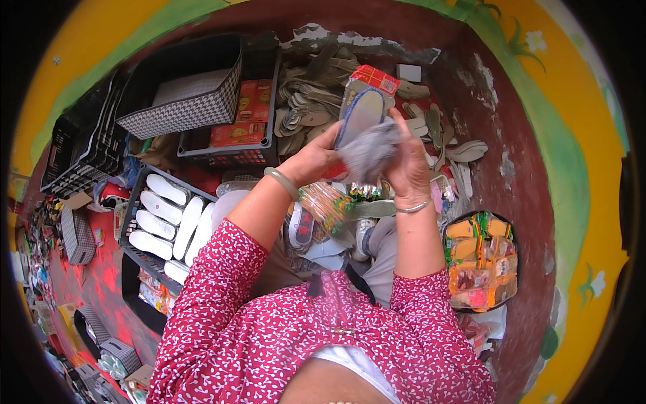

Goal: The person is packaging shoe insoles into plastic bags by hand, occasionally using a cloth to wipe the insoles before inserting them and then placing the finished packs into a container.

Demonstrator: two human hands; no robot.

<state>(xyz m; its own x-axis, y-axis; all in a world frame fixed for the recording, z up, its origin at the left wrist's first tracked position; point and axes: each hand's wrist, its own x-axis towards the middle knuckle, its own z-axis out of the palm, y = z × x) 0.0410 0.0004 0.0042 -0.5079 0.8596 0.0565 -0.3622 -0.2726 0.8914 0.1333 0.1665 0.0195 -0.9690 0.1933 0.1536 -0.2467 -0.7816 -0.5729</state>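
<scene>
A: From my end of the feed, what do you make of the hands?

B: I see the left hand point(321, 149) gripping a blue-edged insole point(363, 110) along its left side. The right hand point(409, 165) curls at the insole's right side, next to a grey, cloth-like thing point(371, 153). Blur keeps me from telling whether that hand clenches it.

A: Where is the insole, then, and what's around it?

B: Raised between both hands, with a red-topped package point(378, 79) behind it and the grey thing across its lower end. Farther left of it I find a black crate point(222, 152) of red boxes point(254, 101); just left and beyond, a loose pile of insoles point(306, 111). Below it sits a wrapped tan bundle point(325, 204), and well down to its right, orange packs point(481, 262).

A: What worries you?

B: I'd judge the grey thing could catch the edge and drag the insole loose. If the left hand slackens, it could drop onto the bundle, or the package could slide away.
</scene>
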